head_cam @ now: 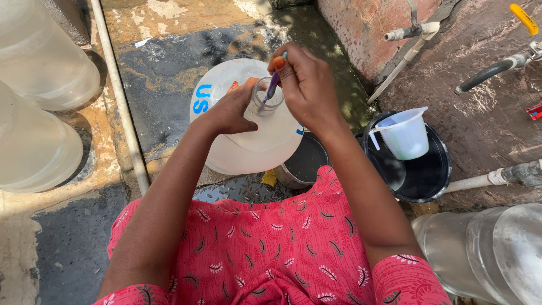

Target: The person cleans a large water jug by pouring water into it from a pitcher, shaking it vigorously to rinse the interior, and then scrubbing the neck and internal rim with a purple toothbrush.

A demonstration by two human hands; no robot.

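Wet stone floor (169, 68) by a brick wall with taps. A large clear water jug (248, 135) stands between the person's knees, just beside a steel pot (302, 165). The left hand (231, 110) wraps its grip around the jug's neck. The right hand (307, 85) pinches a thin purple brush (272, 86), its end poked into the jug's mouth. To the right, a white plastic mug (403, 134) sits in a black bucket (435, 175).

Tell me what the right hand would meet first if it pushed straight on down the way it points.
Likely the open neck of the big clear water jug: the right hand points its thin purple tool down into it. Depth is unclear.
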